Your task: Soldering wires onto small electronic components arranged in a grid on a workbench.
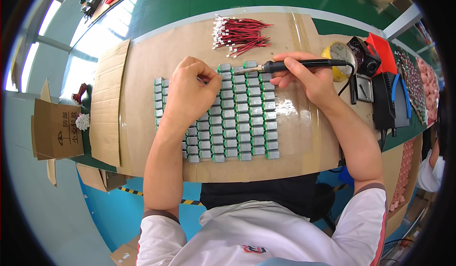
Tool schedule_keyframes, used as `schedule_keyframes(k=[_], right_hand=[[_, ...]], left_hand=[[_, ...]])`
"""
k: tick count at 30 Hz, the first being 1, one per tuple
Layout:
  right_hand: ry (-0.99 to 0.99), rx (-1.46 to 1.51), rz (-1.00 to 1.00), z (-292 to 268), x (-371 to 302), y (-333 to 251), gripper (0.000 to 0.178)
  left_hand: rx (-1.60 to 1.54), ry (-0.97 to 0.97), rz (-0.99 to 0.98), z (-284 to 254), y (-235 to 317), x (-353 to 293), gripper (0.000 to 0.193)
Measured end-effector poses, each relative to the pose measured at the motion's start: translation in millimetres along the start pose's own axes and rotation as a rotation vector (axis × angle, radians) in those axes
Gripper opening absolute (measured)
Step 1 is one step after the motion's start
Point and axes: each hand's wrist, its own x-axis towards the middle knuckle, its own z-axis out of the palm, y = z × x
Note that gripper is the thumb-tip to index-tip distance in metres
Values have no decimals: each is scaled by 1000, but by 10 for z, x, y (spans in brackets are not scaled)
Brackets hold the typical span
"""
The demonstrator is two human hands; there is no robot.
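Note:
My right hand (311,78) grips a soldering iron (278,66) with a black handle, its metal tip pointing left over the far rows of small grey blocks (229,113). These blocks have green circuit-board edges and stand in staggered columns on brown cardboard (304,142). With its fingers pinched, my left hand (190,85) is held over the upper left part of the array, close to the iron's tip. What lies between those fingertips is hidden. Beyond both hands sits a pile of red and black wires (247,33) with white connectors.
At the right are a yellow tape roll (339,59), a black device (365,55), a red tray (381,52) and a blue-handled tool (406,97). The iron's cable hangs near the tape. A cardboard sheet (107,109) and an open box (59,128) stand at left.

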Motion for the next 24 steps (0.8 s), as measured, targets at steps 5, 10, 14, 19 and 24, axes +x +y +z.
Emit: schedule_keyframes(k=[5,10,14,19,24], right_hand=[[-5,-10,-8,-6,5,11,23],[-7,-8,-16,-7,10,20,22],[-2,-16,-15,-7,9,21,22],[-4,-13,-19,-7,9,24,22],[9,29,-42,-3,-11,-4,23]], left_hand=[[6,-5,-14,0,4,1,8],[8,-12,-22,-3,1,4,8],[5,-11,-26,0,0,11,10],[22,0,-14,1,8,1,9],[-4,28,-41,-18,22,6,9]])
